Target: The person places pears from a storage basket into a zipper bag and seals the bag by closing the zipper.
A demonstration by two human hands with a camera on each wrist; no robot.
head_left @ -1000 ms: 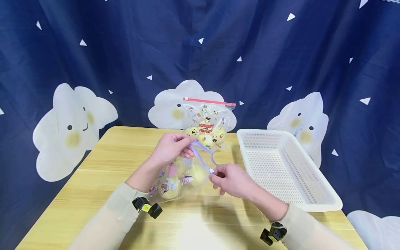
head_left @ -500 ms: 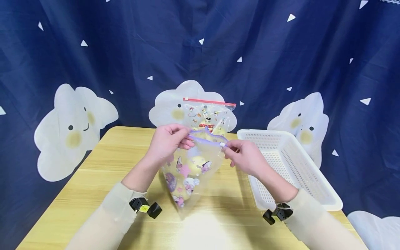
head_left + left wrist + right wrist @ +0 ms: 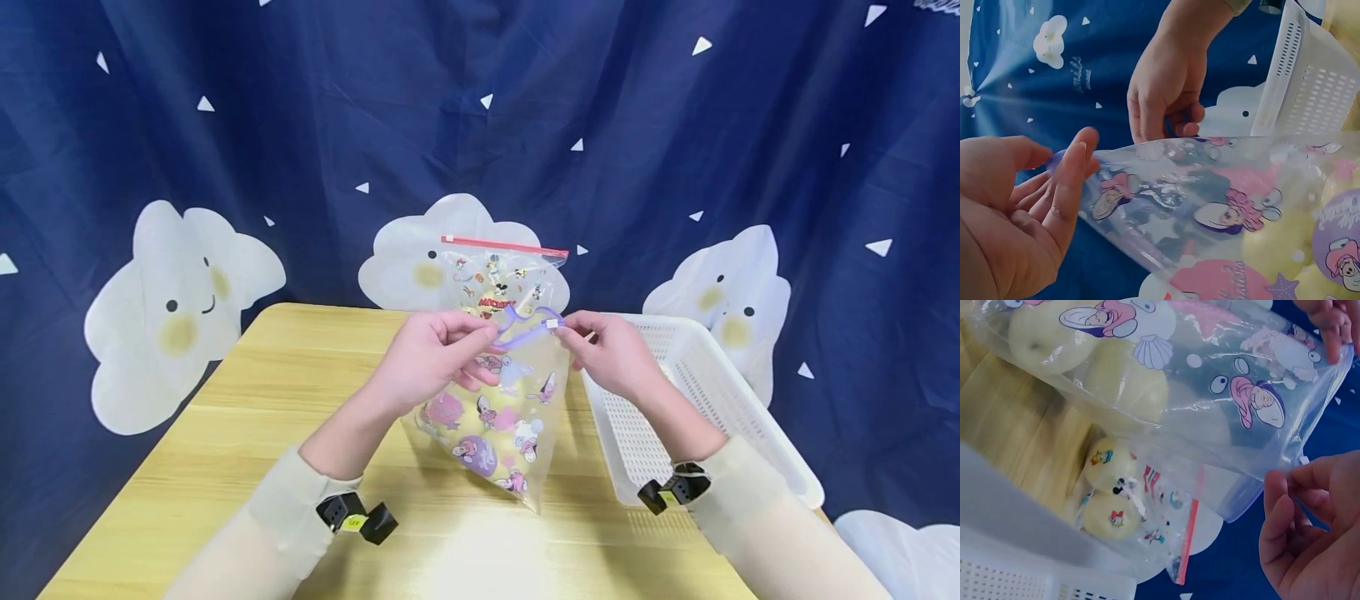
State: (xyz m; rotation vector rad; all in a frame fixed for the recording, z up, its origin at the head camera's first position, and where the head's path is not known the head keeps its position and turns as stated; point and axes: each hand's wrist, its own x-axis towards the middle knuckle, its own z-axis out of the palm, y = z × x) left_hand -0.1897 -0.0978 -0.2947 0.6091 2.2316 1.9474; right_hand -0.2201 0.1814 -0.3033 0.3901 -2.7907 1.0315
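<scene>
A clear zip bag (image 3: pixel 517 417) with pink and purple cartoon prints hangs between the two hands, its lower corner close over the table. Pale yellow round fruits (image 3: pixel 1125 381) show through its film. My left hand (image 3: pixel 442 358) pinches the left part of the purple zip strip (image 3: pixel 525 335). At the strip's right end, thumb and fingers of my right hand (image 3: pixel 615 354) pinch beside the white slider (image 3: pixel 552 324). The strip's back edge bows away from the front one, so the mouth gapes. In the left wrist view, some left fingers are spread along the film.
Behind stands a second zip bag (image 3: pixel 502 271) with a red zip and similar fruits, partly covered by the front bag. A white plastic basket (image 3: pixel 780 458) sits on the right of the wooden table (image 3: pixel 247 417). A blue curtain (image 3: pixel 315 100) hangs behind.
The bag has gone from leaning low at the left to hanging more upright, further right. My right hand has moved up and right along with the slider; the left hand has shifted right.
</scene>
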